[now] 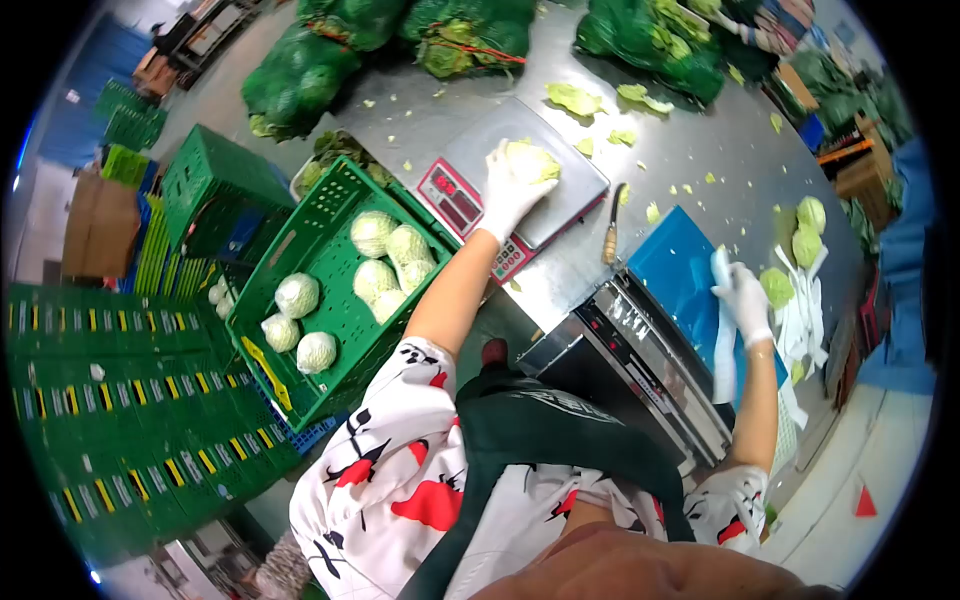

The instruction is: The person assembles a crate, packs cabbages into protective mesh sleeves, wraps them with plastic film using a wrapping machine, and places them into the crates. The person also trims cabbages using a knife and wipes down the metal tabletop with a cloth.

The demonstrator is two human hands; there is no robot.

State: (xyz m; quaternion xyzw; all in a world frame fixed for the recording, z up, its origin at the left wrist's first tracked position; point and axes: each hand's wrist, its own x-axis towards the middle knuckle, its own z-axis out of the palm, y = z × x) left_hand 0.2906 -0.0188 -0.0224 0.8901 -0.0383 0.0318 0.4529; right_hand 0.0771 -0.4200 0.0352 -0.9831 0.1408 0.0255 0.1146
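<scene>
My left hand, in a white glove, is wrapped round a pale green cabbage on the steel plate of a digital scale. Red digits glow on the scale's display, but I cannot read them. At the right, my gloved right hand grips a long white strip, perhaps a sleeve of foam netting, over a blue board. Several white-netted cabbages lie in a green crate left of my left arm. A knife with a wooden handle rests between scale and board.
Green mesh sacks of cabbages stand along the table's far side. Loose leaves litter the steel tabletop. A metal-sided machine borders the blue board. Bare cabbages and white strips lie far right. Another person's sleeve shows top right.
</scene>
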